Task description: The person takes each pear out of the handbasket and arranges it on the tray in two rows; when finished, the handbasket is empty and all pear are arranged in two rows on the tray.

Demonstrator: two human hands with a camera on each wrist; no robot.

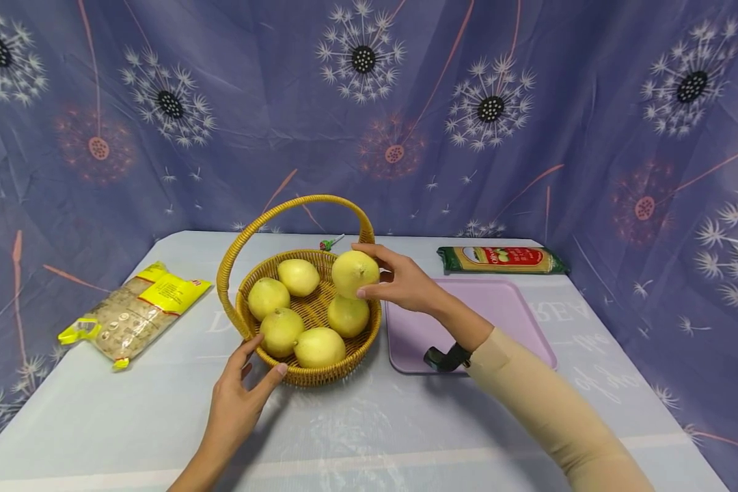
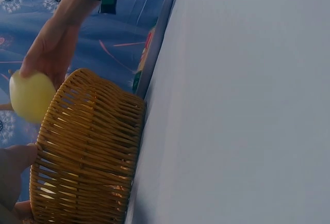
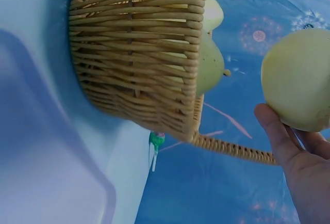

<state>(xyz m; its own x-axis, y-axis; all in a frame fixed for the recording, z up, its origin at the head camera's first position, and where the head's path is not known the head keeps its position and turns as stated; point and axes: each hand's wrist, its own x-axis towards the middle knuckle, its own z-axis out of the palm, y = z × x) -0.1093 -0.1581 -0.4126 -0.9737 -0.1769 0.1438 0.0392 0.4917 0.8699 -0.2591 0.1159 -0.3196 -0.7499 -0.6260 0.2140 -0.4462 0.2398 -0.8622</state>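
My right hand (image 1: 400, 279) pinches a pale yellow pear (image 1: 354, 273) between thumb and fingers, raised over the right side of a round wicker basket (image 1: 332, 374). In the right wrist view the held pear (image 3: 299, 79) is apart from the basket rim. Several more pears, one of them (image 1: 320, 347) near the front rim, lie inside the basket. My left hand (image 1: 236, 396) touches the rim at the front left, thumb and index finger spread and fairly straight. The left wrist view shows that thumb (image 2: 23, 156) against the wicker; the other fingers are partly hidden.
A lilac tray (image 1: 541, 345) lies right of the basket, under my right forearm. Behind it is a green and red pasta packet (image 1: 504, 260). A yellow-topped food bag (image 1: 144, 311) lies to the left. A green lollipop (image 1: 330, 243) is behind the basket, whose handle (image 1: 307, 199) arches upright.
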